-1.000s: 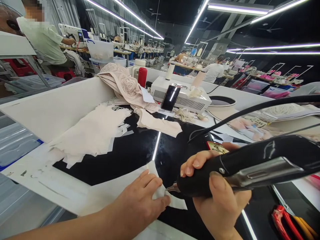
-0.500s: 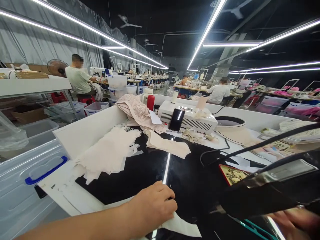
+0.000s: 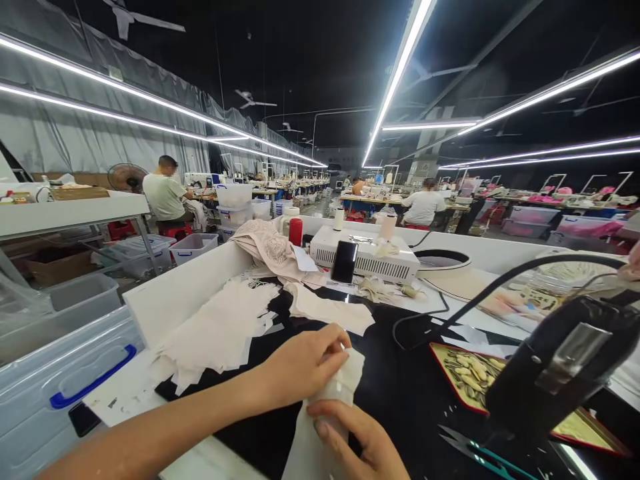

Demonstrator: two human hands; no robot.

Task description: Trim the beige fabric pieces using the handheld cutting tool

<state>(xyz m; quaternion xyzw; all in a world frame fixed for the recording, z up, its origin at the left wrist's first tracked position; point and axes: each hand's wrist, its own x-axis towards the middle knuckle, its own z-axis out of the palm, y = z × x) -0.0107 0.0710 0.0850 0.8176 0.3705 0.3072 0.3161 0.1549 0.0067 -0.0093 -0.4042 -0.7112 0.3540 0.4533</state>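
My left hand (image 3: 310,363) is closed on the upper end of a pale cream fabric piece (image 3: 305,450) just above the black tabletop. Lower down on that same strip, my right hand (image 3: 365,437) pinches it between thumb and fingers. Just beyond the hands lies another cream fabric piece (image 3: 333,308). A stack of cut cream pieces (image 3: 215,327) spreads to the left. Thread snips with teal handles (image 3: 483,453) rest to the right of my right hand, beside a black corded device (image 3: 560,367) with a silver plate.
A red-rimmed tray (image 3: 463,373) of seed-like pieces sits partly behind the device. A white box (image 3: 365,250), a phone (image 3: 345,261), a red thread spool (image 3: 295,232) and lace fabric (image 3: 273,250) stand at the back. Another hand (image 3: 633,263) shows at the right edge.
My right hand has come from the lower right to the fabric piece. The piece is now raised between both hands. The black device is tilted more upright, and the view has shifted.
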